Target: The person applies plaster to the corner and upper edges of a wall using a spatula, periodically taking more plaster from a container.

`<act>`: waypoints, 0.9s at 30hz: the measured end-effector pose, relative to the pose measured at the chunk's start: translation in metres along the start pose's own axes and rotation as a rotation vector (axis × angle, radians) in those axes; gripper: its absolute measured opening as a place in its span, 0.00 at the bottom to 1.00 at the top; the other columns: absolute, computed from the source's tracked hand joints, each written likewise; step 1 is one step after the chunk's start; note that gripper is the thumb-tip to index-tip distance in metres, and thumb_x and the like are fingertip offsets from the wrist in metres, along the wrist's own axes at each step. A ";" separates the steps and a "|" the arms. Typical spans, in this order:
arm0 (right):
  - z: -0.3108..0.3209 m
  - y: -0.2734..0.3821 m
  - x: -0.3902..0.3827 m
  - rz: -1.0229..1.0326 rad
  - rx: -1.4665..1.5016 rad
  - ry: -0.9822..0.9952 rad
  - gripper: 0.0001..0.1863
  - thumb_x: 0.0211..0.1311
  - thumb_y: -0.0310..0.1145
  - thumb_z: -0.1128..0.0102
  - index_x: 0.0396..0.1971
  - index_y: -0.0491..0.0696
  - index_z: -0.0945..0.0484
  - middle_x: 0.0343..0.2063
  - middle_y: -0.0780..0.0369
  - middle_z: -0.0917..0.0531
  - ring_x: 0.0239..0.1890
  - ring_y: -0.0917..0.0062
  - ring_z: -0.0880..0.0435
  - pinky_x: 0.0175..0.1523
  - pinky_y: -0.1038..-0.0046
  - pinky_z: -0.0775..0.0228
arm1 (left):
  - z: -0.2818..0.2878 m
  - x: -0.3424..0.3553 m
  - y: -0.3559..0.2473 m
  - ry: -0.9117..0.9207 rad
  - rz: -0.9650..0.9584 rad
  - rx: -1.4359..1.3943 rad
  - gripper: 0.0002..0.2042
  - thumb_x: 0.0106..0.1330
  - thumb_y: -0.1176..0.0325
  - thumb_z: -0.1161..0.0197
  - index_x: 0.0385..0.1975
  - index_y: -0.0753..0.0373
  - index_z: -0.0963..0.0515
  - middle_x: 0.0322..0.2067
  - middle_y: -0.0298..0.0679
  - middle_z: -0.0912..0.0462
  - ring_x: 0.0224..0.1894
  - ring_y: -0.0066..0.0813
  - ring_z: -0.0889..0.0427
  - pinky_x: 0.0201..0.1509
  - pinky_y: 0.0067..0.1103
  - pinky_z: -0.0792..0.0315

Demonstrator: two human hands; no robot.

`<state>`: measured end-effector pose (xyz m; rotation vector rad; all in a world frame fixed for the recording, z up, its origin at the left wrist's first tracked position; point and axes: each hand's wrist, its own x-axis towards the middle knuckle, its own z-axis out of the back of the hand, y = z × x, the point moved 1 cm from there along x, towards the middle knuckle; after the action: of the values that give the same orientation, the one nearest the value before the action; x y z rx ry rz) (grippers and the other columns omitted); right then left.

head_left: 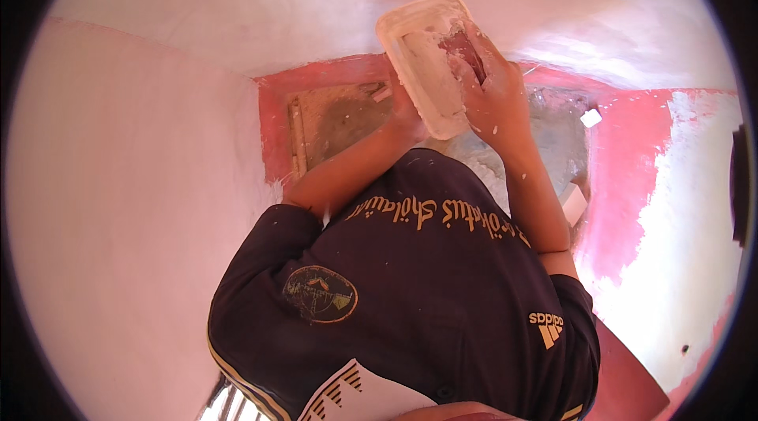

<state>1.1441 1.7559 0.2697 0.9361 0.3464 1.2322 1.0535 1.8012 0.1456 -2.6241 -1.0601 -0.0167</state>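
A shallow rectangular tub (421,93) with rounded corners, smeared with pale wet paste, is held up in front of my chest. My left hand (404,105) is closed round its left side, with most of the fingers hidden behind the tub. My right hand (499,89) grips a dark red flat tool (464,56), perhaps a scraper, over the tub's right side. White paste coats the tool and spots my right fingers and wrist. The tool's working edge is hard to make out in the paste (426,58).
A pale plastered wall (332,3) rises just beyond the tub, with a red band (339,70) along its base. Another pale wall (134,184) stands at my left. Patchy red-and-white wall (632,184) is on the right. A white block (573,204) lies on the grey-brown floor (557,117).
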 end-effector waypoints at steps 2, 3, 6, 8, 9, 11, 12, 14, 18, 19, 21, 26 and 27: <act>0.014 -0.008 -0.007 0.013 -0.012 -0.002 0.23 0.61 0.30 0.45 0.57 0.41 0.28 0.30 0.46 0.18 0.33 0.52 0.18 0.41 0.61 0.28 | -0.002 0.001 0.018 -0.002 -0.014 -0.005 0.43 0.64 0.26 0.65 0.65 0.58 0.39 0.58 0.41 0.28 0.59 0.35 0.26 0.62 0.33 0.29; 0.021 -0.015 -0.011 -0.011 0.006 0.014 0.23 0.61 0.30 0.45 0.57 0.41 0.28 0.30 0.46 0.18 0.33 0.52 0.18 0.41 0.60 0.28 | 0.000 0.001 0.028 -0.001 -0.014 0.002 0.43 0.64 0.26 0.65 0.65 0.58 0.39 0.58 0.41 0.28 0.59 0.35 0.26 0.62 0.33 0.29; 0.045 -0.038 -0.032 -0.066 0.060 0.050 0.24 0.61 0.31 0.45 0.58 0.41 0.28 0.30 0.46 0.18 0.33 0.51 0.18 0.42 0.60 0.28 | -0.009 -0.004 0.065 -0.030 -0.060 0.155 0.43 0.64 0.25 0.65 0.66 0.56 0.40 0.58 0.40 0.28 0.60 0.35 0.27 0.63 0.33 0.30; 0.067 -0.058 -0.050 -0.095 0.096 0.069 0.24 0.61 0.31 0.44 0.58 0.40 0.28 0.30 0.45 0.18 0.34 0.51 0.18 0.42 0.61 0.28 | -0.025 -0.009 0.095 -0.075 -0.008 0.064 0.42 0.64 0.26 0.65 0.66 0.56 0.40 0.58 0.40 0.28 0.60 0.35 0.27 0.63 0.34 0.30; 0.079 -0.070 -0.058 -0.041 0.092 0.043 0.25 0.61 0.31 0.44 0.58 0.40 0.29 0.32 0.45 0.18 0.35 0.52 0.18 0.44 0.62 0.27 | -0.034 -0.010 0.111 -0.074 -0.008 0.068 0.42 0.64 0.26 0.65 0.66 0.56 0.40 0.58 0.40 0.28 0.60 0.35 0.27 0.63 0.34 0.30; 0.102 -0.093 -0.074 0.016 0.094 0.015 0.25 0.61 0.31 0.44 0.58 0.39 0.29 0.35 0.45 0.17 0.36 0.53 0.17 0.45 0.63 0.27 | -0.047 -0.012 0.142 -0.092 0.018 0.071 0.41 0.65 0.27 0.64 0.66 0.56 0.39 0.58 0.40 0.28 0.59 0.36 0.27 0.63 0.34 0.30; 0.112 -0.104 -0.081 -0.006 0.164 0.005 0.26 0.60 0.30 0.44 0.59 0.38 0.30 0.37 0.45 0.17 0.36 0.56 0.16 0.46 0.64 0.27 | -0.048 -0.012 0.157 -0.092 0.017 0.076 0.41 0.65 0.27 0.64 0.66 0.56 0.39 0.58 0.40 0.28 0.59 0.36 0.27 0.63 0.34 0.30; 0.129 -0.131 -0.096 -0.032 0.234 -0.002 0.26 0.60 0.30 0.44 0.59 0.36 0.30 0.40 0.45 0.17 0.37 0.59 0.16 0.46 0.66 0.27 | -0.049 -0.011 0.188 -0.088 0.087 0.042 0.40 0.66 0.29 0.64 0.66 0.56 0.40 0.59 0.41 0.29 0.60 0.37 0.27 0.64 0.35 0.31; 0.172 -0.164 -0.123 -0.182 0.450 0.093 0.27 0.61 0.26 0.44 0.61 0.35 0.32 0.38 0.56 0.16 0.33 0.75 0.19 0.41 0.74 0.26 | -0.060 -0.022 0.244 -0.137 0.076 0.035 0.41 0.66 0.28 0.65 0.67 0.57 0.42 0.60 0.42 0.30 0.61 0.37 0.28 0.65 0.36 0.31; 0.181 -0.167 -0.129 -0.301 0.543 0.195 0.27 0.61 0.25 0.44 0.61 0.35 0.33 0.37 0.59 0.17 0.31 0.80 0.21 0.39 0.76 0.27 | -0.062 -0.024 0.254 -0.102 0.052 0.064 0.42 0.66 0.28 0.66 0.68 0.57 0.43 0.61 0.42 0.31 0.62 0.37 0.28 0.65 0.36 0.32; 0.190 -0.185 -0.141 -0.306 0.530 0.173 0.27 0.62 0.25 0.45 0.62 0.36 0.33 0.35 0.61 0.18 0.30 0.83 0.23 0.36 0.78 0.28 | -0.069 -0.025 0.275 -0.065 0.033 0.085 0.43 0.65 0.27 0.67 0.68 0.57 0.44 0.61 0.42 0.32 0.62 0.37 0.29 0.66 0.36 0.32; 0.217 -0.211 -0.151 -0.253 0.533 0.175 0.25 0.63 0.25 0.45 0.61 0.37 0.32 0.32 0.65 0.20 0.27 0.86 0.26 0.32 0.81 0.31 | -0.074 -0.018 0.307 -0.182 0.054 0.218 0.40 0.67 0.29 0.67 0.67 0.55 0.41 0.61 0.41 0.30 0.62 0.38 0.28 0.65 0.37 0.32; 0.221 -0.217 -0.152 -0.296 0.581 0.190 0.25 0.64 0.25 0.45 0.61 0.38 0.31 0.31 0.66 0.20 0.28 0.87 0.27 0.32 0.81 0.31 | -0.072 -0.017 0.311 -0.189 0.053 0.216 0.40 0.67 0.29 0.67 0.67 0.55 0.41 0.61 0.41 0.30 0.62 0.38 0.28 0.65 0.37 0.32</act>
<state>1.3839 1.5187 0.1986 1.2068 0.9955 0.9585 1.2603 1.5580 0.1246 -2.4920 -0.9886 0.3445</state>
